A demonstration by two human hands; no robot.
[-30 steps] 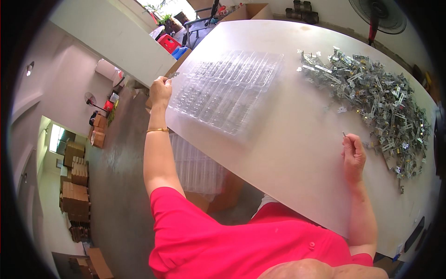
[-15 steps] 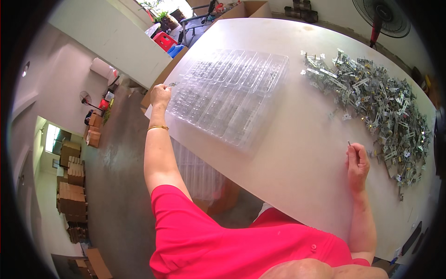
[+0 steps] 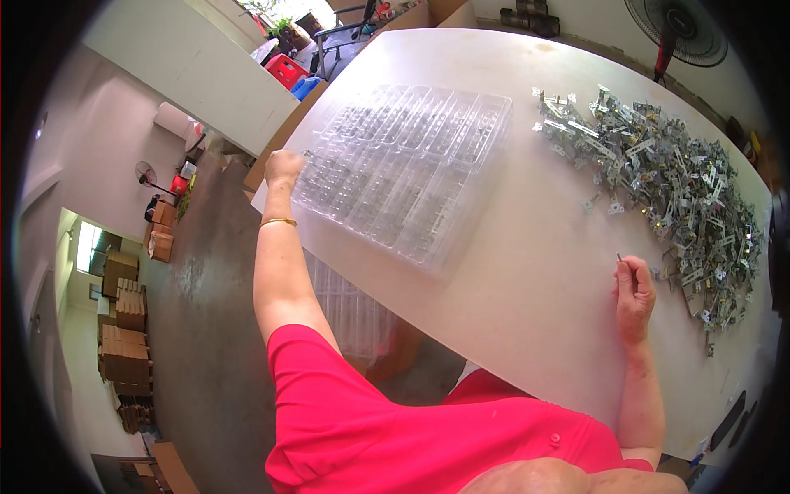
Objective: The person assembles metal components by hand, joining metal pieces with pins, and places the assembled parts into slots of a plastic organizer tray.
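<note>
My left hand [image 3: 284,168] is closed at the left edge of a clear plastic compartment tray [image 3: 461,171], its fingertips slightly blurred. A small metal part [image 3: 307,153] pokes out from those fingers, over the tray's corner; its exact shape is too small to tell. Many of the tray's slots hold small metallic pieces. On the right, my right hand [image 3: 634,298] rests near the table, thumb and fingers pinching a thin metal piece [image 3: 619,257] that points up. Beside it spreads a large heap of silvery metal brackets [image 3: 683,189] with some brass-coloured bits.
The white table [image 3: 527,305] has its near edge in front of me. More clear trays [image 3: 350,309] stand below that edge at the left. A standing fan [image 3: 676,33] is behind the far right corner. Cardboard boxes [image 3: 125,354] are stacked across the floor to the left.
My left hand has shifted very slightly at the tray's left edge, and less of its metal part shows. The right hand keeps its place and its pinch. The view has tilted a little.
</note>
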